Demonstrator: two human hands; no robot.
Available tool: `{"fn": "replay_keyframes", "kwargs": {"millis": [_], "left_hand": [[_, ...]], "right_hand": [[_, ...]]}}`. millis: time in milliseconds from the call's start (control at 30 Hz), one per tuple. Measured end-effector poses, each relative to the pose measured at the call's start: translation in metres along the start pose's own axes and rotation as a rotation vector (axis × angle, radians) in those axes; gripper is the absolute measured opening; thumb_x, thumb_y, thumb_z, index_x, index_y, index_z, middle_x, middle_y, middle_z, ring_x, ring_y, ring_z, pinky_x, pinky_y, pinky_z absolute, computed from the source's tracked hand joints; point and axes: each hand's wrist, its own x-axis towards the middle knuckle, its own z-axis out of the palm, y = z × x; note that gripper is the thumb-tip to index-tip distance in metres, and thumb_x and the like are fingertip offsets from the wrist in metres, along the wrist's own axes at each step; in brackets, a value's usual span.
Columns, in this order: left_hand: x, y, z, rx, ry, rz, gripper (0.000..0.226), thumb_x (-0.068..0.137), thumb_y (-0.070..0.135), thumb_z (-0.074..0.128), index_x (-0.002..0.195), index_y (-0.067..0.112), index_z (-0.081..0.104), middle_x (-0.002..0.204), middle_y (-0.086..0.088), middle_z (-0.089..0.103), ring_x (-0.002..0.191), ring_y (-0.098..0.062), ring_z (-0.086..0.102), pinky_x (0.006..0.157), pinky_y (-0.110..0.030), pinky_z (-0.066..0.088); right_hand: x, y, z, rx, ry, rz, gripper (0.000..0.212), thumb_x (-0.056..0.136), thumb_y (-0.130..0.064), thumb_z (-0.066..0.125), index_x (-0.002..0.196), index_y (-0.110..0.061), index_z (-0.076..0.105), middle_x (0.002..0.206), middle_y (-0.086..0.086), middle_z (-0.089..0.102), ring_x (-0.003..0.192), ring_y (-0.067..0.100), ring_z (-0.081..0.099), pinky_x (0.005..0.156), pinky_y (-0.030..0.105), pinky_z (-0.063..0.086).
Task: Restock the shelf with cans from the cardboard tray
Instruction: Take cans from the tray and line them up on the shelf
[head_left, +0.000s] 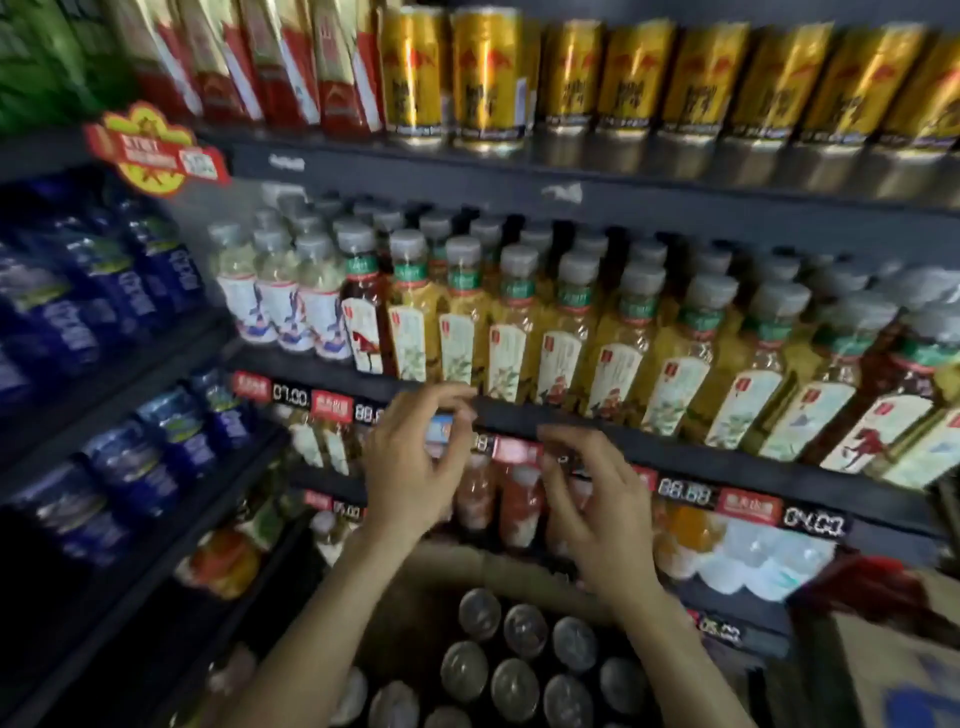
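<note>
Both bare forearms rise from the bottom edge toward frame center. Left hand (415, 462), center-left, back to camera, fingers loosely curled with thumb and index close together; whether it pinches anything is unclear. Right hand (597, 499), center-right and slightly lower, fingers spread and lightly bent, holding nothing. Hands apart.

Dark shelf (675, 454), tea bottles (566, 332) standing in rows

We see glossy metal gold cans (485, 78), shiny metal can tops (514, 688) in a matt brown cardboard tray (447, 566), and clear plastic bottles (511, 332).
</note>
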Motion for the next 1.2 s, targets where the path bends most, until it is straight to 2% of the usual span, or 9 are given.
{"fn": "replay_keyframes", "kwargs": {"millis": [100, 167, 300, 467, 633, 800, 967, 1100, 1200], "left_hand": [[-0.063, -0.049, -0.016, 0.148, -0.345, -0.355, 0.025, 0.086, 0.026, 0.058, 0.111, 0.024, 0.061, 0.097, 0.011, 0.067, 0.094, -0.008, 0.062, 0.078, -0.023, 0.047], [-0.107, -0.079, -0.032, 0.189, -0.498, -0.558, 0.029, 0.085, 0.019, 0.062, 0.114, 0.021, 0.061, 0.103, 0.007, 0.068, 0.097, -0.011, 0.063, 0.079, -0.023, 0.045], [-0.176, -0.110, -0.062, 0.254, -0.665, -0.684, 0.032, 0.084, 0.015, 0.063, 0.116, 0.018, 0.061, 0.112, -0.001, 0.066, 0.107, -0.019, 0.061, 0.085, -0.031, 0.048], [-0.227, -0.132, -0.068, 0.344, -1.083, -0.483, 0.056, 0.083, 0.014, 0.059, 0.136, 0.024, 0.042, 0.134, 0.001, 0.045, 0.127, -0.018, 0.037, 0.093, -0.026, 0.038], [-0.239, -0.147, -0.054, 0.751, -1.419, -0.074, 0.067, 0.080, 0.025, 0.066, 0.138, 0.011, 0.034, 0.137, -0.007, 0.038, 0.127, -0.027, 0.034, 0.106, -0.035, 0.028], [-0.241, -0.150, -0.042, 0.849, -1.471, -0.005, 0.045, 0.082, 0.012, 0.062, 0.123, 0.011, 0.043, 0.125, -0.011, 0.050, 0.115, -0.030, 0.046, 0.098, -0.038, 0.035], [-0.235, -0.154, -0.041, 0.798, -1.459, 0.002, 0.048, 0.080, 0.014, 0.067, 0.123, 0.011, 0.046, 0.124, -0.011, 0.052, 0.112, -0.029, 0.051, 0.089, -0.037, 0.044], [-0.212, -0.150, -0.058, 0.509, -1.332, -0.129, 0.055, 0.078, 0.020, 0.068, 0.128, 0.021, 0.047, 0.128, 0.000, 0.046, 0.120, -0.021, 0.042, 0.091, -0.032, 0.044], [-0.185, -0.140, -0.078, 0.210, -1.079, -0.290, 0.061, 0.073, 0.034, 0.075, 0.128, 0.027, 0.049, 0.122, 0.009, 0.047, 0.115, -0.011, 0.045, 0.089, -0.023, 0.044]], "right_hand": [[-0.056, 0.016, 0.033, 0.063, -0.236, 0.229, 0.023, 0.089, -0.025, 0.054, 0.112, -0.020, 0.058, 0.101, -0.010, 0.062, 0.087, -0.007, 0.056, 0.074, 0.008, 0.042], [-0.089, 0.027, 0.053, 0.042, -0.412, 0.341, 0.030, 0.087, -0.024, 0.057, 0.116, -0.021, 0.056, 0.102, -0.010, 0.060, 0.085, -0.006, 0.058, 0.071, 0.015, 0.045], [-0.141, 0.041, 0.094, -0.090, -0.691, 0.435, 0.036, 0.085, -0.018, 0.063, 0.120, -0.016, 0.056, 0.114, 0.006, 0.062, 0.097, 0.025, 0.062, 0.074, 0.030, 0.047], [-0.183, 0.039, 0.139, -0.221, -1.011, 0.370, 0.050, 0.080, -0.027, 0.064, 0.128, -0.020, 0.051, 0.124, 0.006, 0.055, 0.114, 0.028, 0.052, 0.089, 0.036, 0.045], [-0.209, 0.036, 0.182, -0.552, -1.234, -0.017, 0.068, 0.042, -0.053, 0.079, 0.096, -0.013, 0.064, 0.086, 0.006, 0.065, 0.082, 0.027, 0.061, 0.070, 0.034, 0.050], [-0.222, 0.036, 0.208, -0.602, -1.255, 0.021, 0.078, 0.037, -0.046, 0.085, 0.104, -0.016, 0.058, 0.078, 0.001, 0.067, 0.073, 0.022, 0.061, 0.065, 0.028, 0.048], [-0.201, 0.027, 0.191, -0.359, -1.095, 0.252, 0.057, 0.074, -0.036, 0.069, 0.121, -0.013, 0.048, 0.112, 0.011, 0.060, 0.102, 0.030, 0.054, 0.081, 0.033, 0.040], [-0.175, 0.020, 0.153, -0.191, -0.859, 0.500, 0.069, 0.061, -0.040, 0.080, 0.120, -0.022, 0.049, 0.115, 0.000, 0.057, 0.098, 0.022, 0.058, 0.073, 0.027, 0.041], [-0.144, 0.014, 0.119, -0.003, -0.671, 0.682, 0.065, 0.060, -0.031, 0.085, 0.116, -0.023, 0.052, 0.111, -0.009, 0.055, 0.099, 0.010, 0.054, 0.072, 0.020, 0.040]]}}
